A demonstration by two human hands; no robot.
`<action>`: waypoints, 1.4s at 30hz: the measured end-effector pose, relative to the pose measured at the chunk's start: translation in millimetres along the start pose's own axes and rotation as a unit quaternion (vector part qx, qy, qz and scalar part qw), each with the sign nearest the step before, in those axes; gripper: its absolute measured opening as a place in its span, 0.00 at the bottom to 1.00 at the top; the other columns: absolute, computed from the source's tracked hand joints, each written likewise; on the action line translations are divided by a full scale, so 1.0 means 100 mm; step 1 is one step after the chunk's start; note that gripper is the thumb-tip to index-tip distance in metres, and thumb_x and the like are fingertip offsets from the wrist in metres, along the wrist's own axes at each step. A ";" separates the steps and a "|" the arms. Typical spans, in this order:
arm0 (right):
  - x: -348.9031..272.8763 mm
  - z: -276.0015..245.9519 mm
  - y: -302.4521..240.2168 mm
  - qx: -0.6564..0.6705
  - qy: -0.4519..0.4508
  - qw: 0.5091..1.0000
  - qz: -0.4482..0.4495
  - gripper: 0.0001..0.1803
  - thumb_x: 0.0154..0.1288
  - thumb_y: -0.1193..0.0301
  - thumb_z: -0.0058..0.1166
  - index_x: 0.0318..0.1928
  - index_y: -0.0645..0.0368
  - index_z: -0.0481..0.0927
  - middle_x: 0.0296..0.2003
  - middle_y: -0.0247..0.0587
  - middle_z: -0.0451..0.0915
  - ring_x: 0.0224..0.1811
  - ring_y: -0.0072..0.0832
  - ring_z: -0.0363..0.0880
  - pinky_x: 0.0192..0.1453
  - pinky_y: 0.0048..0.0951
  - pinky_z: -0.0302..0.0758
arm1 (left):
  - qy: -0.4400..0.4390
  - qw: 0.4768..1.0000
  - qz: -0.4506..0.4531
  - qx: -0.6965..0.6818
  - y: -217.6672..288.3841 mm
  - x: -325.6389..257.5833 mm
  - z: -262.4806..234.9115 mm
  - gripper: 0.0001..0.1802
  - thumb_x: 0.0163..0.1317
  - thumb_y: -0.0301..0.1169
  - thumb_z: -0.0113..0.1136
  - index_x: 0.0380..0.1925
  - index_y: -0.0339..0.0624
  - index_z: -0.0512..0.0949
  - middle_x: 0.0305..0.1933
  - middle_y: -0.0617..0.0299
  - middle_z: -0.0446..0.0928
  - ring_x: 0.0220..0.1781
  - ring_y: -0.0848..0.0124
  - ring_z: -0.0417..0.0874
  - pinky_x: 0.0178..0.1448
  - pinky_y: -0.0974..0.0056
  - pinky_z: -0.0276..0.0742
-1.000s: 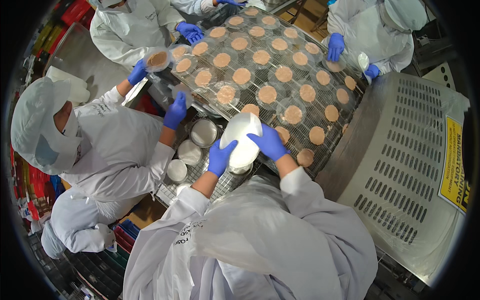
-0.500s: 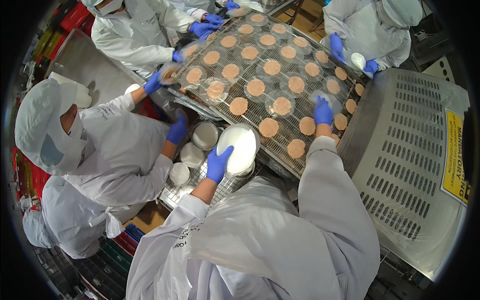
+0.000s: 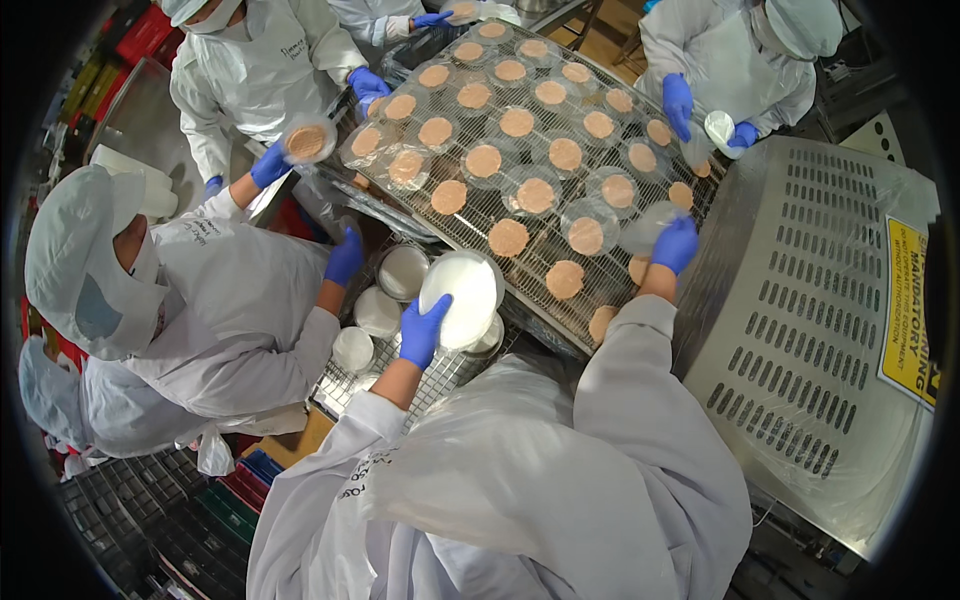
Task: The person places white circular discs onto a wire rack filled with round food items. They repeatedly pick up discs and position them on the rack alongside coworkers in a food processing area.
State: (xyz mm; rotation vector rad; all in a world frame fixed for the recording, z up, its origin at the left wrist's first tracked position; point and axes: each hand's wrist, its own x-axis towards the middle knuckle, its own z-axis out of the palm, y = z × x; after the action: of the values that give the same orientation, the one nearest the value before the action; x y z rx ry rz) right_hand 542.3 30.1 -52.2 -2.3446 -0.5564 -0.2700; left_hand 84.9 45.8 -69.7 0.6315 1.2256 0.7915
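Observation:
My gloved left hand [image 3: 425,332] grips a thick stack of round white film discs [image 3: 468,296] just off the near edge of the wire mesh conveyor belt [image 3: 480,222]. Over the belt's right part, my gloved right hand [image 3: 676,246] pinches a single clear film disc [image 3: 643,232] by its edge. Round pinkish patties [image 3: 508,238] lie in rows on the belt. Many of them have a clear disc over or under them; I cannot tell which. A bare patty [image 3: 565,280] sits near the belt's front edge, left of my right hand.
Below my left hand, a wire rack [image 3: 432,385] bears round tubs of white discs [image 3: 378,312]. A slotted metal machine cover [image 3: 800,310] rises on the right. At the left a co-worker holds a patty on a disc [image 3: 310,140]; another [image 3: 740,70] holds discs across the belt.
The patties have shifted left and toward me slightly. My right hand has moved right and down with a film disc. The left co-worker's hand has drawn away from the belt with a patty.

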 end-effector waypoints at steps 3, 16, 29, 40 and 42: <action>0.14 -0.10 -0.26 0.097 0.065 0.991 -0.072 0.12 0.61 0.70 0.47 0.42 0.59 0.80 0.33 0.53 0.80 0.33 0.43 0.79 0.40 0.36 0.73 | 0.010 1.000 -0.005 0.014 -0.04 -0.04 -0.04 0.25 0.53 0.31 0.67 0.48 0.29 0.73 0.44 0.52 0.78 0.40 0.68 0.81 0.45 0.66 0.78; -1.46 0.08 -0.47 0.091 -0.312 0.941 -0.091 0.17 0.60 0.80 0.43 0.47 0.55 0.79 0.35 0.48 0.79 0.36 0.33 0.77 0.43 0.31 0.73 | 0.006 1.000 0.000 0.010 -0.05 0.03 -0.22 0.25 0.54 0.33 0.66 0.48 0.28 0.73 0.43 0.52 0.79 0.40 0.67 0.81 0.45 0.65 0.78; -1.47 0.96 -1.15 0.021 -0.220 0.902 -0.371 0.21 0.58 0.75 0.48 0.54 0.53 0.74 0.51 0.53 0.74 0.54 0.45 0.71 0.57 0.41 0.69 | 0.012 1.000 -0.017 -0.003 0.14 0.02 -0.22 0.26 0.53 0.34 0.66 0.49 0.29 0.72 0.43 0.52 0.78 0.40 0.67 0.81 0.44 0.65 0.77; -1.16 0.41 -1.06 -0.054 -0.647 0.716 -0.256 0.18 0.65 0.62 0.43 0.52 0.49 0.76 0.52 0.51 0.74 0.56 0.38 0.71 0.60 0.39 0.67 | 0.046 0.999 -0.023 0.000 0.00 0.38 -0.33 0.26 0.56 0.34 0.63 0.50 0.28 0.71 0.46 0.52 0.77 0.43 0.67 0.80 0.46 0.66 0.77; -0.73 0.77 -1.66 0.014 -0.556 0.821 -0.133 0.20 0.64 0.65 0.43 0.57 0.49 0.72 0.56 0.53 0.70 0.60 0.44 0.66 0.63 0.41 0.64 | 0.048 0.999 -0.003 -0.001 0.10 0.51 -0.27 0.25 0.57 0.34 0.62 0.50 0.28 0.70 0.45 0.52 0.77 0.43 0.67 0.80 0.46 0.66 0.76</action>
State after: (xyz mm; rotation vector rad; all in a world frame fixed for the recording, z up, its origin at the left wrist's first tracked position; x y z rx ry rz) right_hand 403.6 169.3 -35.9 -2.1841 -1.4030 1.0645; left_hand 63.7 92.9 -96.9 0.5947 1.3132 0.8260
